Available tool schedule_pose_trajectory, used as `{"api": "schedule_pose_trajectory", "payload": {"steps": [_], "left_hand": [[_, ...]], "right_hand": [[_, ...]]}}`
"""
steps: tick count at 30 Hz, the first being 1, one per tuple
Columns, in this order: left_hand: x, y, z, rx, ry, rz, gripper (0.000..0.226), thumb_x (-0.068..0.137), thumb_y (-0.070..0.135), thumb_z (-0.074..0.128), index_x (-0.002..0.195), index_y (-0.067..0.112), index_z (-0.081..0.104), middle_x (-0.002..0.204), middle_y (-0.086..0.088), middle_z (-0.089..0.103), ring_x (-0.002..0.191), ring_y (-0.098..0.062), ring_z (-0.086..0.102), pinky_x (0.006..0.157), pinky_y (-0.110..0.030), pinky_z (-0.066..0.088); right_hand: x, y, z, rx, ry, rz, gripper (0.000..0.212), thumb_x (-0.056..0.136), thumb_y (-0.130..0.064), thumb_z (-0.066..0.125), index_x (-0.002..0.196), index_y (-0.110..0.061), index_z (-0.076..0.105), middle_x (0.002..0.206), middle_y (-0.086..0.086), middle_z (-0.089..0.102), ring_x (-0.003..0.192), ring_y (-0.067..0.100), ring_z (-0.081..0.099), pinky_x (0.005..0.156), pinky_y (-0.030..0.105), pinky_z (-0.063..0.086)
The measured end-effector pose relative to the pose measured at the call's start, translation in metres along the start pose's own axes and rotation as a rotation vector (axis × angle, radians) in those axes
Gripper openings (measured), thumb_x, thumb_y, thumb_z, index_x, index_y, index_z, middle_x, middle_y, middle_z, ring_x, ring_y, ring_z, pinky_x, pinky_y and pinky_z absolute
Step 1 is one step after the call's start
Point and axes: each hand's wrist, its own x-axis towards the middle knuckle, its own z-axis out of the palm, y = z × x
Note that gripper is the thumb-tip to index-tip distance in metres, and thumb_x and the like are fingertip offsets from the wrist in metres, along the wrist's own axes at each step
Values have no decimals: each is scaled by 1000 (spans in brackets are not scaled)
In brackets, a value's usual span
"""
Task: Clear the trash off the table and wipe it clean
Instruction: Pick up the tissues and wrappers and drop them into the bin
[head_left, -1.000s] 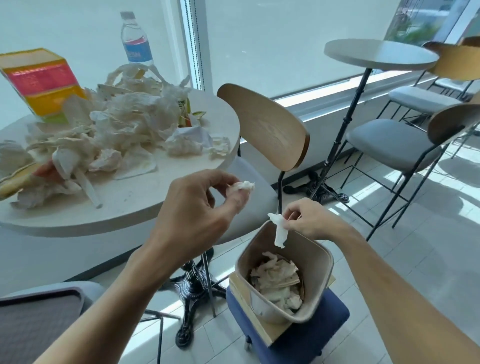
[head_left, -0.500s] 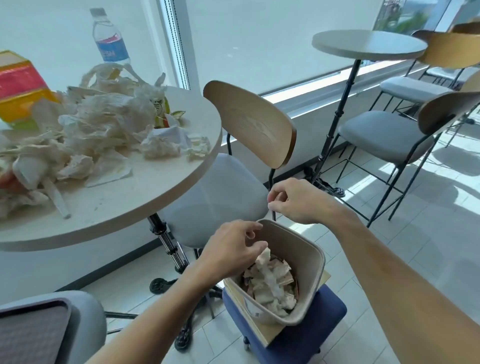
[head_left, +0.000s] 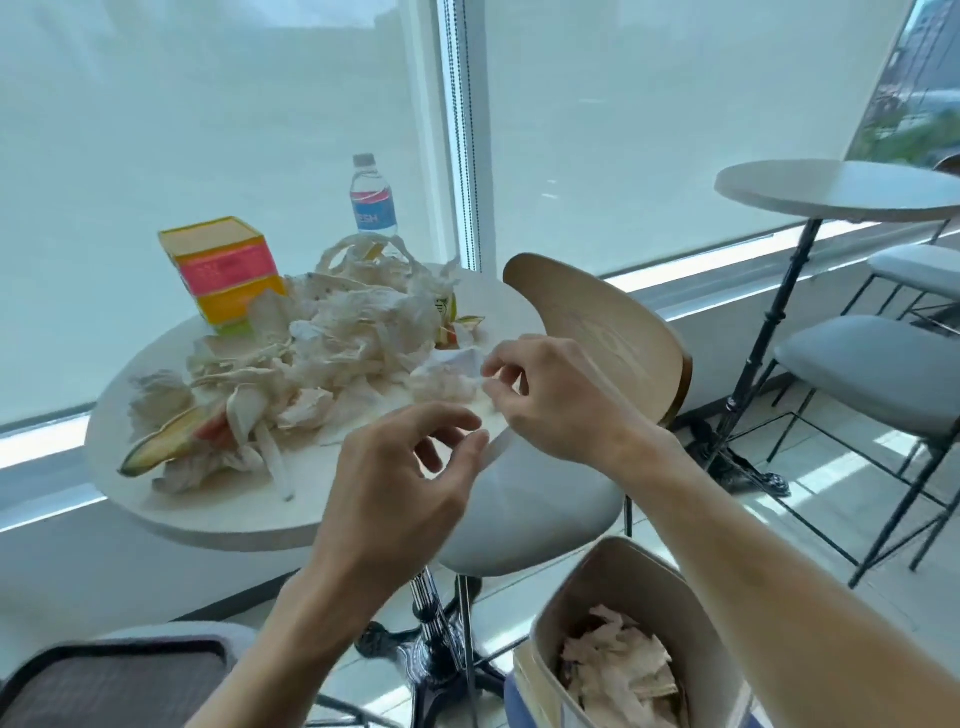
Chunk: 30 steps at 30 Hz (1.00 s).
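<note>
A round white table (head_left: 218, 514) carries a heap of crumpled tissues (head_left: 353, 332) and a watermelon rind (head_left: 171, 441). My right hand (head_left: 550, 395) reaches over the table's right edge, and its fingertips pinch a crumpled white tissue (head_left: 447, 382) at the edge of the heap. My left hand (head_left: 410, 467) hovers just above the near right edge of the table, fingers loosely curled, holding nothing. A beige trash bin (head_left: 623, 582) with tissues inside stands low at the right, below my right forearm.
A water bottle (head_left: 371, 202) and a yellow-pink box (head_left: 223, 265) stand at the table's back. A wood-backed chair (head_left: 597, 332) sits between table and bin. A second table (head_left: 841, 189) and grey chairs stand at right. A dark tray (head_left: 114, 675) lies at lower left.
Both hands have risen from the bin to the table. The tissue pieces they held are gone from them, and my right hand now pinches a fresh tissue. The view tilted up.
</note>
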Motion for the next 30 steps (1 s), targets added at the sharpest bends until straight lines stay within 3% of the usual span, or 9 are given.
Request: {"api": "schedule_pose_trajectory", "payload": {"steps": [5,11,14,17,20,23,25,27,30], "left_hand": [[12,-17,-40,17,111,-54,5,82,30,70,85,32,73,77,23,68,60,-7,59,55,-30,54],[17,-27,-65,46,193,-63,12,83,20,74,78,31,73,73,22,68,60,-9,61,53,-23,52],[22,-34,-66,34,208,-77,10,83,19,75,82,29,74,71,18,68,58,-7,60,52,-19,51],[29,-40,-65,63,185,-56,22,82,22,76,101,31,72,83,18,68,70,-1,63,61,-21,53],[37,-43,-61,134,164,30,47,80,35,76,125,37,61,107,14,63,88,0,63,70,-32,56],[42,-44,-59,159,175,77,52,79,58,65,128,41,56,111,11,63,88,-4,64,69,-42,56],[44,-45,-59,153,199,73,49,80,57,65,125,39,59,111,11,65,83,-6,65,69,-43,57],[44,-44,-60,126,213,52,43,83,41,73,124,35,63,109,11,64,81,-6,64,71,-40,57],[42,-45,-62,107,225,37,42,83,30,76,123,30,65,106,10,64,80,1,59,71,-25,54]], "right_hand": [[33,-27,34,-253,-131,-87,29,97,-27,53,121,-14,62,118,9,58,110,27,55,90,41,51],[47,-40,48,-381,-129,-40,20,96,-18,50,111,-13,63,108,9,62,104,29,58,85,38,49],[47,-44,46,-175,-52,18,23,95,-21,53,109,-14,70,103,7,69,95,25,63,80,33,50],[47,-53,41,203,-39,95,22,92,-33,65,105,-17,74,83,-6,70,76,8,64,65,14,46],[46,-64,30,537,-195,116,20,91,-33,69,98,-16,76,75,-9,69,65,0,60,63,15,46],[42,-67,17,630,-358,111,14,93,-30,65,92,-23,77,78,-8,72,70,4,59,60,17,44],[43,-58,11,604,-331,146,15,94,-28,64,95,-21,78,89,-2,75,74,6,59,64,21,42],[45,-41,4,485,-200,205,16,95,-24,64,103,-20,77,95,-5,73,74,2,59,69,21,43],[45,-13,-9,103,-211,297,36,92,-24,66,128,-26,65,123,-5,62,103,8,60,90,24,46]]}}
